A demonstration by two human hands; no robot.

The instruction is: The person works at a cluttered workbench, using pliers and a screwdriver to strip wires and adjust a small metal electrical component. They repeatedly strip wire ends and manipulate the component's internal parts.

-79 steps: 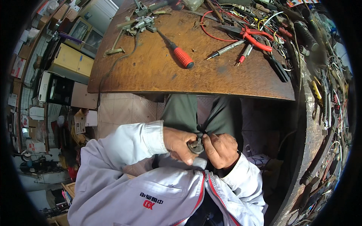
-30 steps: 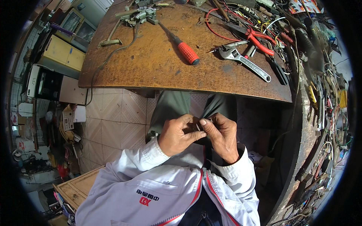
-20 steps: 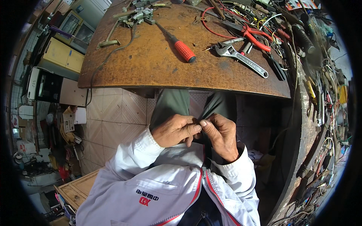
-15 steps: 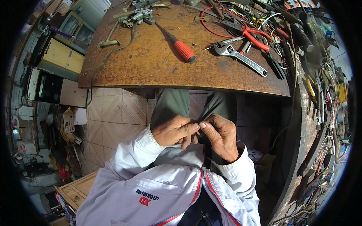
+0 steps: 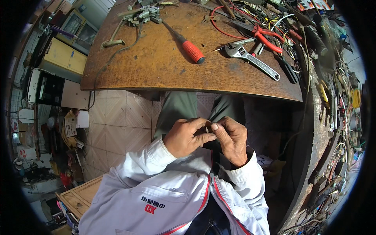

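Observation:
My left hand (image 5: 188, 137) and my right hand (image 5: 231, 141) meet over my lap, just in front of the wooden table (image 5: 156, 78). Thumb and fingers of both are pinched together at one spot. Whatever small piece lies between the fingertips is mostly covered and too small to name. On the tabletop beyond lie a screwdriver (image 5: 192, 51) with a red handle, an adjustable wrench (image 5: 254, 62) and pliers (image 5: 266, 37) with red grips. None of these tools is touched by my hands.
A metal mechanism (image 5: 143, 15) with a dark cord sits at the table's far left. Tangled wires and tools crowd the right side. A cream cabinet (image 5: 64, 56) stands at the left above the tiled floor (image 5: 113, 117). A wooden box (image 5: 80, 196) is at lower left.
My left hand has turned, its thumb lowered and its index finger raised over the meeting point. The right hand has shifted only slightly. The tools lie as before.

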